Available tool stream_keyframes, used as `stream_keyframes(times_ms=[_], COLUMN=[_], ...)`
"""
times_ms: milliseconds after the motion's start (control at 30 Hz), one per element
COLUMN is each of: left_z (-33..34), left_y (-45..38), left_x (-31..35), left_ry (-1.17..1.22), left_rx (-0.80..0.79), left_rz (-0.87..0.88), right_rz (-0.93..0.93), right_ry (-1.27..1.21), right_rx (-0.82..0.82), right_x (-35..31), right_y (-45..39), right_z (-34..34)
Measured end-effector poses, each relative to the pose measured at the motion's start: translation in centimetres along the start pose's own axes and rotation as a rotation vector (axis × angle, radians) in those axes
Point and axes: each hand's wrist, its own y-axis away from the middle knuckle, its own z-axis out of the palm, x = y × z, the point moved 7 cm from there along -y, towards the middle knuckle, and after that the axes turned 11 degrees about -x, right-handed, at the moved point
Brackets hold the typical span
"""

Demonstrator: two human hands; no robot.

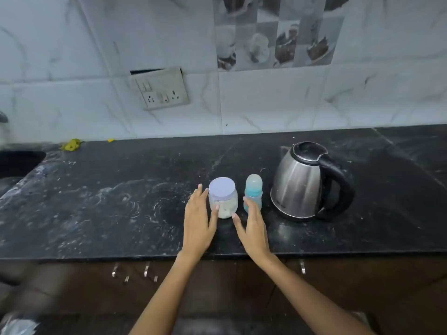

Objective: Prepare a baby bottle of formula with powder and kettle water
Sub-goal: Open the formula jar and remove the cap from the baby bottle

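Dim, cool, even light; soft overall focus.
Pale glare streaks the kettle (pixel 300 182); left of it the worktop (pixel 96 201) edge bows, and lower corners smear into blur.

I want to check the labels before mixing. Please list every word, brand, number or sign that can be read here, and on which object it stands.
No text can be read in this picture.
Kettle: a faint mark low on the steel body, too blurred to read.
Powder jar: no label shows.
Baby bottle: no readable markings.
Switch and socket plate on the wall: only switches and sockets, no lettering legible.
Picture tiles: images of cups and food, no words visible.
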Motion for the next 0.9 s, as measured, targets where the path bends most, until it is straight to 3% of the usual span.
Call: stream_keyframes(times_ms=[267, 367, 433, 700, 800, 900], left_z=[1.0, 0.2, 2.6, 0.7, 1.1, 1.3], left_y=[-5.6, -6.5, -11.6, -10.9, -11.2, -11.6], left_x=[-0.3, 0.3, -2.2, -1.6, -1.2, -1.1], left_ry=[-0.082, -0.079, -0.065, -0.129, -0.098, -0.144], left_rx=[-0.381, -0.419, -0.519, -0.584, -0.692, -0.677], left_rz=[0.077, 0.09, 0.138, 0.245, 0.275, 0.263], right_rz=[0.089, 0.09, 0.209, 0.162, 0.171, 0.18], right_ry=[-0.039, -0.036, -0.051, -0.311, -0.307, -0.281], right_rx=[-0.009, -0.026, 0.058, -0.086, -0.048, -0.018], right_x=[0.7, 0.7, 3.4, 2.1, 2.5, 2.9], right_y=[-1.3, -1.4, -4.5, -5.3, -6.5, -6.9], right_z=[1.1, 0.9, 3.4, 5.8, 5.9, 5.6])
